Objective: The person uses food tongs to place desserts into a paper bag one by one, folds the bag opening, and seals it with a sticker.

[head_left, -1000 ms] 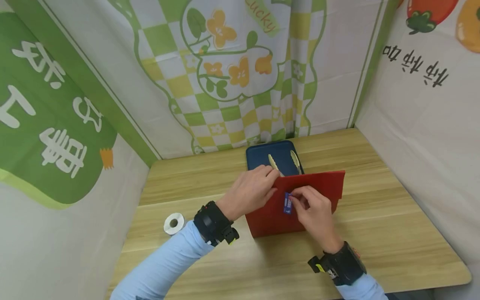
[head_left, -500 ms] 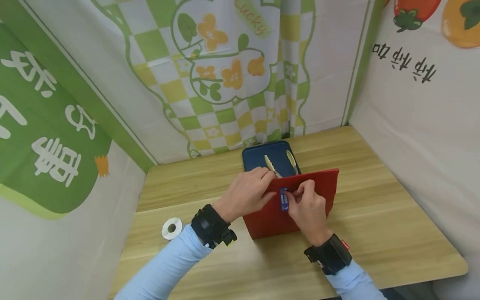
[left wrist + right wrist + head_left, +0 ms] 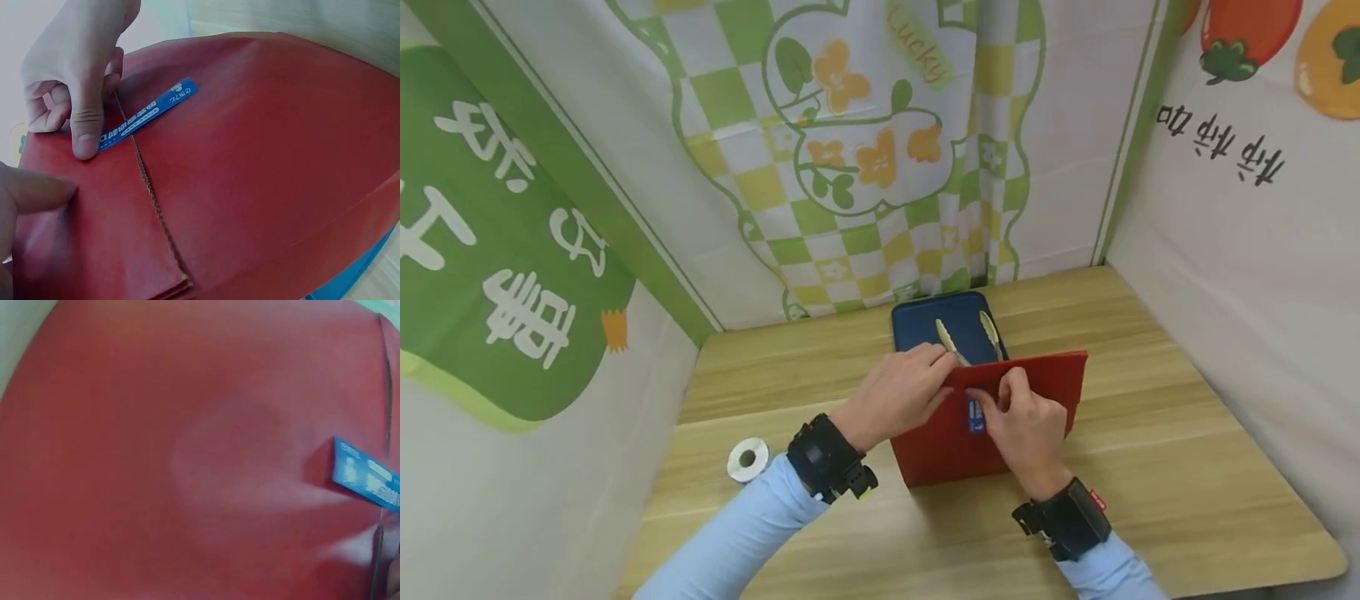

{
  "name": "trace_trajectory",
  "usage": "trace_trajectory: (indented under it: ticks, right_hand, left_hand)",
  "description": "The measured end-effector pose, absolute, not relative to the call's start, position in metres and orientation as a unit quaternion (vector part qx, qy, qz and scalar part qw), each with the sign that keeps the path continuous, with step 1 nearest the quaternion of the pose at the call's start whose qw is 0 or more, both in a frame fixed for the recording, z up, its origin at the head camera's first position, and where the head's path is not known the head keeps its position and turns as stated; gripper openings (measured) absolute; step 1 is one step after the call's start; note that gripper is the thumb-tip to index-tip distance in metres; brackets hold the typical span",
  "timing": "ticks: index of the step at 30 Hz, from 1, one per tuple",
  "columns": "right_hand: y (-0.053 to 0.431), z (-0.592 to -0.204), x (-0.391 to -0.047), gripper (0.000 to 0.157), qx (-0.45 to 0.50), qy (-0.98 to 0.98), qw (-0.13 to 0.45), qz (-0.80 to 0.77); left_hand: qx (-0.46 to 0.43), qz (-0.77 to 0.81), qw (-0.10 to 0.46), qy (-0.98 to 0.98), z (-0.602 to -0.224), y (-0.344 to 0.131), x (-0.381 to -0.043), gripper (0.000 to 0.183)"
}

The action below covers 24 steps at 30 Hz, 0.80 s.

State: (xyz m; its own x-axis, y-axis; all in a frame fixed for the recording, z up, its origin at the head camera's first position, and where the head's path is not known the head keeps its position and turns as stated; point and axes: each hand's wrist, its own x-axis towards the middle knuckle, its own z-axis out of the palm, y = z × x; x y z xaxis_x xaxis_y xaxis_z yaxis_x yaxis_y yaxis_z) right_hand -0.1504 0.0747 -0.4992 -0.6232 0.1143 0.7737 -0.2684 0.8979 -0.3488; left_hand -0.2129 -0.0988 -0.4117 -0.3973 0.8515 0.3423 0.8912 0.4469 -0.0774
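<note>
A red paper bag (image 3: pixel 932 450) stands on the table with its top folded over. In the head view my left hand (image 3: pixel 898 392) grips the folded top at its left, thumb on the near face. A blue sealing sticker (image 3: pixel 156 112) with white print lies across the flap's zigzag edge, and its lower end stands a little off the bag in the right wrist view. My right hand (image 3: pixel 1030 425) presses the sticker's upper end with a straight thumb, the other fingers bent beside it. In the left wrist view the right thumb covers that end.
Behind the bag lies a dark blue tray (image 3: pixel 917 321) with a pair of tongs (image 3: pixel 990 331), partly hidden by the bag. A white roll (image 3: pixel 762 450) sits on the wooden table (image 3: pixel 1180 483) near the left forearm. Printed cloth walls (image 3: pixel 865 242) close off the back and sides.
My right hand has gone from pinching the sticker to pressing it onto the bag, its thumb sliding up to the upper end. The left hand keeps its grip on the bag.
</note>
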Motion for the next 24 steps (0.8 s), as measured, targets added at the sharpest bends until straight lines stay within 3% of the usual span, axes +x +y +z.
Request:
trace_trajectory:
  ticks: [13, 17, 20, 24]
  right_hand:
    - [0.083, -0.543, -0.133, 0.045, 0.151, -0.907, 0.361, 0.155]
    - [0.091, -0.543, -0.119, 0.035, 0.206, -0.897, 0.335, 0.200]
    - [0.102, -0.533, -0.103, 0.039, 0.223, -0.882, 0.339, 0.238]
    - [0.122, -0.510, -0.089, 0.044, 0.200, -0.844, 0.416, 0.272]
  left_hand:
    - [-0.505, -0.050, 0.153, -0.848, -0.406, -0.108, -0.214, 0.021]
    - [-0.487, -0.088, 0.118, -0.861, -0.408, -0.118, -0.208, 0.024]
    - [-0.465, -0.167, 0.096, -0.864, -0.408, -0.131, -0.201, 0.028]
    - [-0.376, -0.288, 0.130, -0.871, -0.415, -0.165, -0.187, 0.030]
